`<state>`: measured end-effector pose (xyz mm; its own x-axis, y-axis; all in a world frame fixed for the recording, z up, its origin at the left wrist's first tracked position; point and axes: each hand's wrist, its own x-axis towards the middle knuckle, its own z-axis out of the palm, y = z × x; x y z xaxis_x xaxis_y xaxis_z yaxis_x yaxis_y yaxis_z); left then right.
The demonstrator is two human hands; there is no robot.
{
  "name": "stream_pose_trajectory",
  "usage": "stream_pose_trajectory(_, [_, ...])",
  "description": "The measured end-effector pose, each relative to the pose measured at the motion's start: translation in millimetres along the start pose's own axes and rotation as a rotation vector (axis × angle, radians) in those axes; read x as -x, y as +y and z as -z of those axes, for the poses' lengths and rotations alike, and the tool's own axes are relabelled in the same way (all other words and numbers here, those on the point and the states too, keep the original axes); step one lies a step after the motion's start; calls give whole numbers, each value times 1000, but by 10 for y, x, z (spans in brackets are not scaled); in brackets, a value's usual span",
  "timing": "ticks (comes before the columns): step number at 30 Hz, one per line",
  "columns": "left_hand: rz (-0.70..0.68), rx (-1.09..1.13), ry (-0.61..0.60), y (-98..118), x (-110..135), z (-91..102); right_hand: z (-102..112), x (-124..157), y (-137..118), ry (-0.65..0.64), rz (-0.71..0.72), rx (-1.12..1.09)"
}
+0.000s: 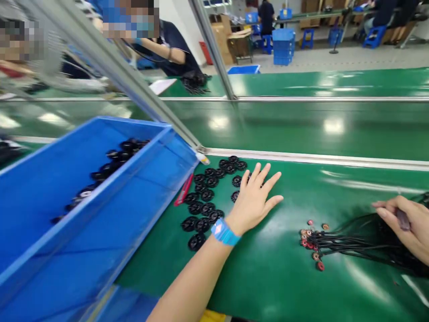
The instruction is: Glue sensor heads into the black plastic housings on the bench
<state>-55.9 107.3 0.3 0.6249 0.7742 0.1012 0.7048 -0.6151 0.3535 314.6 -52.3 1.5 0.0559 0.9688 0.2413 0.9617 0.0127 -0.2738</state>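
Observation:
My left hand (254, 201), with a blue band (225, 231) at its wrist, is spread flat with fingers apart over several black round plastic parts (208, 209), partly covering some of them. My right hand (409, 226) is at the right edge, its fingers curled round a small dark object (403, 220) whose kind I cannot make out. Below and beside it lies a bundle of black cables (358, 243). Small red and copper-coloured round ends (310, 239) fan out from the bundle on the green table.
A large blue bin (147, 188) with black parts (124, 156) inside stands at the left. Beside it lie a red cutter-like tool (184, 190) and a small white-and-yellow item (202, 158). A metal post (140, 94) slants behind. A co-worker (170, 49) sits across the line.

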Motion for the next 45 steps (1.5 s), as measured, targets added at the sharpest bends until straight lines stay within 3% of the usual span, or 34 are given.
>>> stream_pose_trajectory(2, [-109, 177, 51, 322, 13, -67, 56, -103, -140, -11, 62, -3])
stream_pose_trajectory(4, [-224, 353, 6, 591, 44, -164, 69, -196, -293, -13, 157, -9])
stream_pose_trajectory(6, [-315, 469, -80, 743, 77, -269, 44, -256, -429, -122, 228, -65])
stream_pose_trajectory(10, [-333, 550, -224, 743, 124, -424, -38, -287, -618, -480, 290, -208])
stream_pose_trajectory(14, [-395, 574, -292, 705, 118, -490, -62, -274, -687, -585, 273, -237])
stream_pose_trajectory(16, [-415, 585, -324, 723, 104, -508, -27, -262, -641, -544, 267, -215])
stream_pose_trajectory(21, [-343, 591, -308, 726, 92, -529, 225, -184, -240, -181, 173, 11])
stream_pose_trajectory(23, [-306, 606, -300, 716, 92, -539, 324, -131, -54, -129, 113, 113])
stream_pose_trajectory(28, [-319, 646, -344, 771, 100, -573, 330, -57, 150, -196, -28, 106])
stream_pose_trajectory(34, [-261, 569, -398, 810, 95, -507, 245, -81, 244, -250, -88, 82])
stream_pose_trajectory(40, [-135, 489, -232, 686, 74, -439, 229, -87, 330, -257, -153, 103])
stream_pose_trajectory(43, [-275, 456, -121, 704, 149, -449, 183, -109, 318, -226, -143, 113])
stream_pose_trajectory(45, [-459, 416, -144, 767, 224, -465, 201, -103, 308, -212, -148, 124])
